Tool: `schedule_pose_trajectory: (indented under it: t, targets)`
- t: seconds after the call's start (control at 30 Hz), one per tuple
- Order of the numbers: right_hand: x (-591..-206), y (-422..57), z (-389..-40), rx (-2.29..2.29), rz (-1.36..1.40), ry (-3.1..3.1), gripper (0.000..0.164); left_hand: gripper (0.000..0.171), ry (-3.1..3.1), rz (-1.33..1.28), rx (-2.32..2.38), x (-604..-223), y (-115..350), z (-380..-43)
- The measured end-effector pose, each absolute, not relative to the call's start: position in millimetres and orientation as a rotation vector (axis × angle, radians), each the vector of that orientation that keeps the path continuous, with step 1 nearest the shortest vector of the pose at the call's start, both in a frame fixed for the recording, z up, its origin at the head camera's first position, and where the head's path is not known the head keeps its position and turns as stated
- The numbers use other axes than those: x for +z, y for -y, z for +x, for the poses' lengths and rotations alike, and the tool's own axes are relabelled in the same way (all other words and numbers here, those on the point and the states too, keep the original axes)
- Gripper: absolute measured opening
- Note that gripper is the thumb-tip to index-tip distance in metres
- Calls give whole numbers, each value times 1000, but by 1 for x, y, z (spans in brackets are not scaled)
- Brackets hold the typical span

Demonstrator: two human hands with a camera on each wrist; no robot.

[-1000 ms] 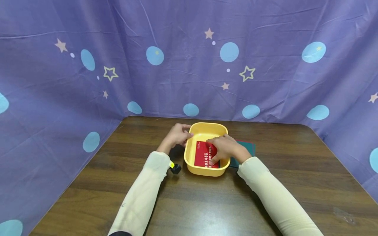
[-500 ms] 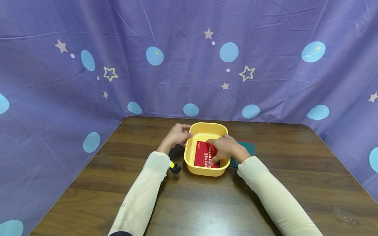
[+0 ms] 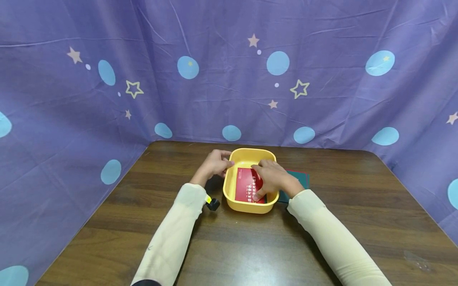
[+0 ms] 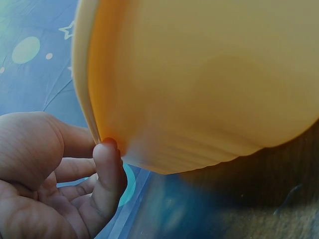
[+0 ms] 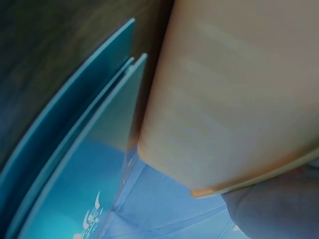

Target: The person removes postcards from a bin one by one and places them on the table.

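Note:
A yellow plastic bin (image 3: 247, 207) stands on the table, and a red booklet (image 3: 245, 183) with white printed characters is inside it. My left hand (image 3: 214, 163) pinches the bin's left rim between thumb and fingers; the left wrist view shows this pinch on the rim (image 4: 83, 74) close up. Reaching over the right rim, my right hand (image 3: 272, 178) holds the red booklet, its thumb near the front end and its fingers farther back. The hand covers the booklet's right side. In the right wrist view the bin's outer wall (image 5: 234, 94) hides most of that hand.
Teal booklets (image 3: 299, 178) lie against the bin's right side, partly under the right wrist; the right wrist view shows their stacked covers (image 5: 84, 164). A wrist camera (image 3: 212, 204) sits by the left cuff. The brown wooden table (image 3: 229, 246) meets a purple curtain (image 3: 229, 79) behind.
The red booklet's far edge has risen slightly, and its cover catches more light. My right fingers have lifted a little with it. My left hand and the bin have stayed put.

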State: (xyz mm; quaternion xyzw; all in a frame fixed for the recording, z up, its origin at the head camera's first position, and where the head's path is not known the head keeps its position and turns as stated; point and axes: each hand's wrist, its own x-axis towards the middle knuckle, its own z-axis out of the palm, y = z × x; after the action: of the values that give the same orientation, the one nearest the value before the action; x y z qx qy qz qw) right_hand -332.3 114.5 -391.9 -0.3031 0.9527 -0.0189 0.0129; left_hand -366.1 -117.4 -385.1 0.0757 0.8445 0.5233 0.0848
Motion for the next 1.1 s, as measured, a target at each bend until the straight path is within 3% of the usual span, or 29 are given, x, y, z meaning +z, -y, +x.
schedule_pose_trajectory:
  t: [0.27,0.43,0.6,0.83,1.1]
  targets:
    - [-390,-116,-333,-184,-940,-2983,115,48,-2519,216,1551,-385,117,-367]
    - [-389,-115,-334,-303,-916,-2993,104,48,-2507,217,1577,-387,116,-367]
    - [-383,-117,-334,-518,-892,-2999,82,49,-2519,218,1564,-387,116,-368]
    - [-371,-123,-333,-890,-960,-2947,35,48,-2540,214,1543,-387,116,-367]
    - [-360,-129,-329,-1084,-964,-2874,17,49,-2532,213,1556,-385,116,-366]
